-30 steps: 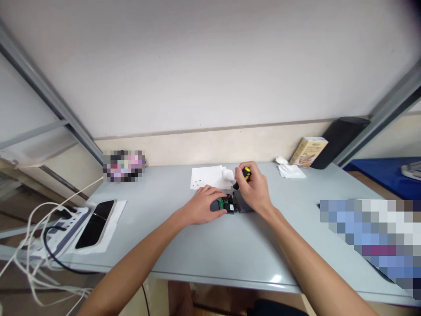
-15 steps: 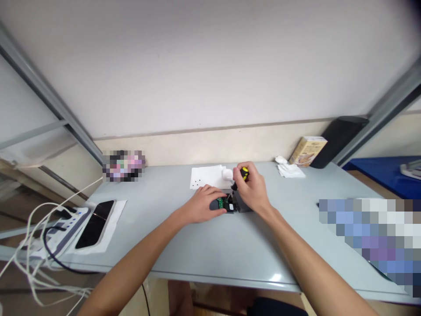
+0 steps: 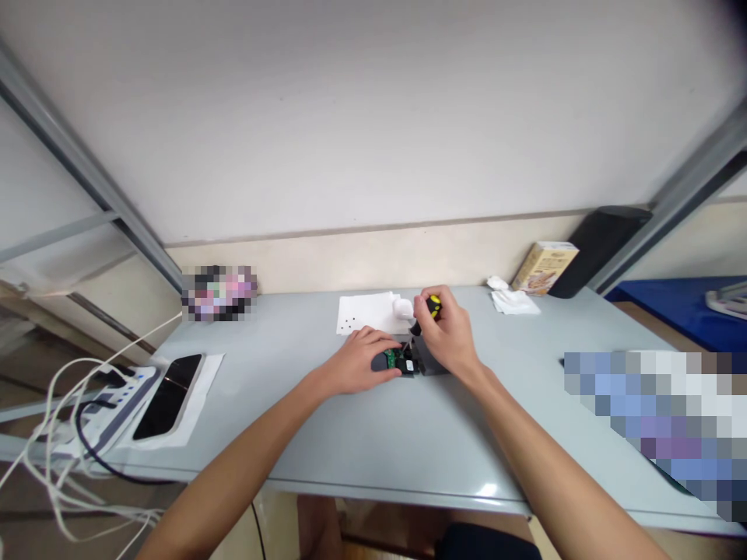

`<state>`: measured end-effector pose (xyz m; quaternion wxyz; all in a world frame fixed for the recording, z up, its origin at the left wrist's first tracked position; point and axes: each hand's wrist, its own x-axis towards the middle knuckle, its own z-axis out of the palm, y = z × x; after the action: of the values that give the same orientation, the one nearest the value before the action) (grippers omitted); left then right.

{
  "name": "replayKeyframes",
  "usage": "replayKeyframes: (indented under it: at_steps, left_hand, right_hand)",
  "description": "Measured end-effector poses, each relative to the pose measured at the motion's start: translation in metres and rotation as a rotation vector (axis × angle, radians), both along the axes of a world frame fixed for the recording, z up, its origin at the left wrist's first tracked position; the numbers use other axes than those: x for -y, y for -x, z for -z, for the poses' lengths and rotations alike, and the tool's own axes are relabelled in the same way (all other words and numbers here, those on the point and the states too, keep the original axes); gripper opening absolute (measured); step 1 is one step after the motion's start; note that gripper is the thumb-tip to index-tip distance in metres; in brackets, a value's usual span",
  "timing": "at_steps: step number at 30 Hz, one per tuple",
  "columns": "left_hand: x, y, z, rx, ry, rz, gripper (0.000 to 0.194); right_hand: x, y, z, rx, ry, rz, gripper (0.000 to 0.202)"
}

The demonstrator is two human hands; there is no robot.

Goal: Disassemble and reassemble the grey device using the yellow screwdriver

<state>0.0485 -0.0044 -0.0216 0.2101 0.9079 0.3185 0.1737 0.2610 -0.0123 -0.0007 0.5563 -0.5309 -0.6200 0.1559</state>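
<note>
My right hand (image 3: 448,330) is closed around the yellow-and-black handle of a screwdriver (image 3: 433,306). The tool tilts, and its tip points down into an opened dark electronic device (image 3: 405,364) with a green circuit board on show. My left hand (image 3: 362,362) grips this device from the left, fingers along its far side and thumb along its near side. Partly under my right hand lies a dark grey flat piece (image 3: 429,359), at the device's right. Exactly where the tip touches is too small to tell.
Behind the hands, a white paper sheet (image 3: 373,309) carries several small dark screws (image 3: 348,322) and a white rounded object (image 3: 401,309). At left are a phone (image 3: 170,395) and a power strip (image 3: 110,416) with tangled cables. A yellow box (image 3: 545,268) and crumpled tissue (image 3: 513,300) stand back right.
Both hands keep nearly the same places, with the screwdriver still in the device. The whole view has shifted very slightly.
</note>
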Motion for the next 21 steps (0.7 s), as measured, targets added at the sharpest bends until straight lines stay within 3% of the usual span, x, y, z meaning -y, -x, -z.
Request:
replayKeyframes:
  at_steps: [21]
  left_hand:
    - [-0.0004,-0.0019,-0.0019,0.006,0.004,-0.003,0.042]
  right_hand:
    - [0.0014,-0.0007,-0.0016,0.003,-0.012,0.004,0.024]
